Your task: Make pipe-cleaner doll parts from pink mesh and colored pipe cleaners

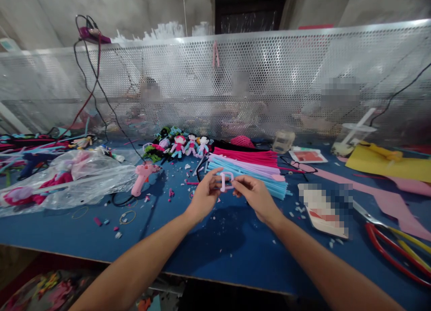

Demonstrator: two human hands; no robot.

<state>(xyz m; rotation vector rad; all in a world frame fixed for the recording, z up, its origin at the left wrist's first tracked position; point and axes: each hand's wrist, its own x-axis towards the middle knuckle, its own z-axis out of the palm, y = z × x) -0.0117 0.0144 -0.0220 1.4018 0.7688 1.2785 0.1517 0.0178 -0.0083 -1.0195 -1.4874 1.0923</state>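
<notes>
Nearest the lens, two bare forearms, angled in from the bottom edge and meeting over the blue tabletop (218,248). Left hand (204,196) and right hand (255,196) raised just above it, fingertips facing, each pinching one side of a short pink pipe cleaner (226,181) bent into a small squarish loop. Loop held in the air between the two hands, clear of the table, apparently to keep both ends under the fingertips and the bend in shape. Remaining fingers loosely curled, neither hand spread flat.

Just behind the hands, a bundle of pipe cleaners (249,169) laid flat in colour layers: light blue in front, then lilac, then hot pink. Seemingly sorted that way and parked within easy reach.

To the left, a pink glue gun (143,176) lying on its side, with a black cord looped on the table just beside it. Beyond it, a row of small pipe-cleaner dolls (186,145) set back near the perforated metal screen (269,77), probably to stay out of the working patch. Red-handled scissors (393,246) at far right, near the table edge. Clear plastic bag (67,181) bunched at left. Snipped scraps (170,193) scattered all round.
</notes>
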